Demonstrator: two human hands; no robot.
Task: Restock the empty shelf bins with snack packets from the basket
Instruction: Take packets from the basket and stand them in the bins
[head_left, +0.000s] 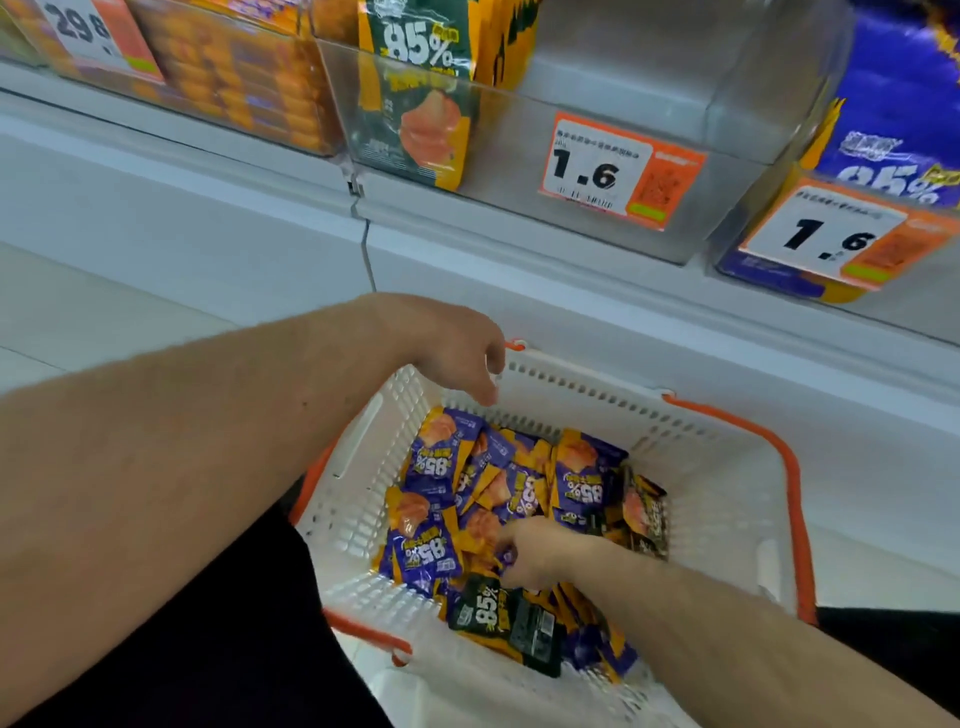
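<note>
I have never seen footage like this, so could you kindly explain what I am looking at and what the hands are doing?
There is no machine: one camera worn on a person's head looks down at their bare arms. Below sits a white basket with orange handles, full of purple snack packets and a few dark ones. The right hand reaches in, fingers curled round packets. The left hand hangs relaxed over the rim, holding nothing. Above, a clear shelf bin stands mostly empty behind its 1.6 price tag.

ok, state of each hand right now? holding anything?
Left hand: open, fingers hanging loosely above the basket, holding nothing.
Right hand: fingers curled, pinching a purple snack packet in the basket.
</note>
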